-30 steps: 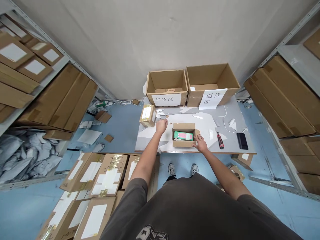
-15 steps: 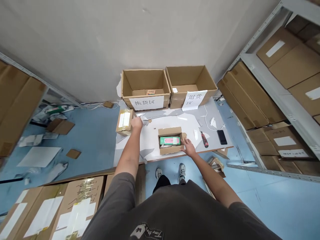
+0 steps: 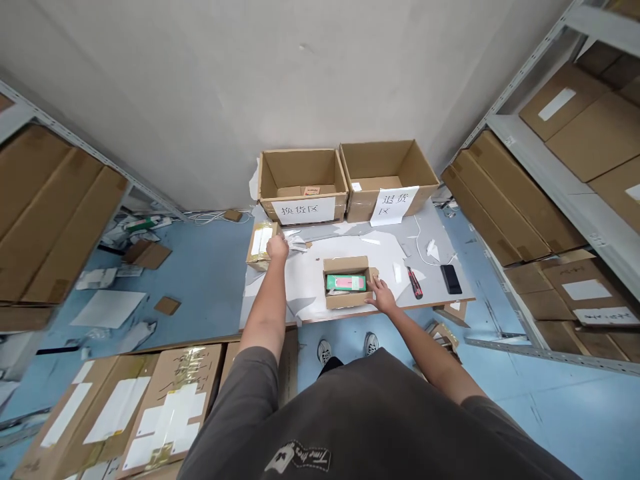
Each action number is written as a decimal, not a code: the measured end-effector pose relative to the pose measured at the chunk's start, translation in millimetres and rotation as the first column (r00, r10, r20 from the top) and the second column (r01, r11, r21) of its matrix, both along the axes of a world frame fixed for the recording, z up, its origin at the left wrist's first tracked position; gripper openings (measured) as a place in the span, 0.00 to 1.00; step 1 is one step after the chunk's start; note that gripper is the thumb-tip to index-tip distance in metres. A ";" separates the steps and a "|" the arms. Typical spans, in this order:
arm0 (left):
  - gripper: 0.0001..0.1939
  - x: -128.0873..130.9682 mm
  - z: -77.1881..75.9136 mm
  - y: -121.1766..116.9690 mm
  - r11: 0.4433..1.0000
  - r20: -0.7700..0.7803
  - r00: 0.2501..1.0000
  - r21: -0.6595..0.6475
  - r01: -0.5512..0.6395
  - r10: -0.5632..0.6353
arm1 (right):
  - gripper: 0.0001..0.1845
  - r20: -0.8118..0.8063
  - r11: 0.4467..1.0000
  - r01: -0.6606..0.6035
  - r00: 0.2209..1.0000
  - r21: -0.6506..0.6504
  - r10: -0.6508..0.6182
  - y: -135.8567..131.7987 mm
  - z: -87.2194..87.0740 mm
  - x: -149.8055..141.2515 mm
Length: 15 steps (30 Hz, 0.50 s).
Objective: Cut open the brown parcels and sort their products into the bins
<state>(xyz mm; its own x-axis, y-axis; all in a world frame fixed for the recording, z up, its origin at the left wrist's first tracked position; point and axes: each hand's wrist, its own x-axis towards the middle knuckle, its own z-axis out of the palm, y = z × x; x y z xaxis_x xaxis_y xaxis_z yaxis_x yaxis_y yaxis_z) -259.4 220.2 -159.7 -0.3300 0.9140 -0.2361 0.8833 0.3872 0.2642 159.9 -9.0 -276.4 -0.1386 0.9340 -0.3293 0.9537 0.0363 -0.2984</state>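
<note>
My left hand (image 3: 277, 247) is closed, at the right side of a small taped carton (image 3: 262, 243) with a white label. Crumpled white paper (image 3: 297, 244) lies just right of that hand; what the fingers hold, if anything, is hidden. In the middle of the table stands an open cardboard box (image 3: 346, 302). Inside it lies a green and pink package (image 3: 346, 283), with something whitish below. My right hand (image 3: 382, 295) has its fingers spread and touches the right end of this box, near its raised flap.
Two large open cartons (image 3: 304, 212) with handwritten paper signs stand along the wall. A red and black utility knife (image 3: 415, 283) and a black phone (image 3: 451, 279) lie at the table's right. Shelves of boxes (image 3: 515, 207) flank the right; labelled cartons (image 3: 170, 413) stand at lower left.
The view has shifted, so the table sits slightly further right and lower. My left hand has moved a little left against the small carton, showing more crumpled paper. My right hand stays at the open box.
</note>
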 end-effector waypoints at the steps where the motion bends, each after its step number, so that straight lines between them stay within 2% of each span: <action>1: 0.18 -0.1 2.4 -1.1 1.000 0.018 1.000 0.010 -0.009 0.009 | 0.47 -0.002 1.000 0.003 1.000 -0.001 -0.003 0.4 0.1 -0.5; 5: 0.29 4.6 7.0 -8.8 1.000 0.083 0.996 0.009 -0.028 0.028 | 0.48 -0.003 0.999 0.025 1.000 -0.033 -0.025 0.6 1.8 -3.5; 9: 0.38 24.1 11.4 -32.7 0.998 0.120 0.992 0.039 0.041 -0.046 | 0.48 -0.007 0.996 0.047 0.999 -0.076 -0.048 -0.5 4.1 -5.8; 12: 0.36 51.0 16.9 -63.9 0.981 0.089 0.982 0.119 0.155 -0.166 | 0.47 -0.011 0.995 0.047 0.999 -0.084 -0.048 -0.8 4.6 -5.4; 15: 0.29 84.2 19.8 -97.9 0.919 0.032 0.938 0.213 0.330 -0.344 | 0.48 -0.014 0.997 0.033 0.999 -0.076 -0.034 -0.3 4.5 -4.5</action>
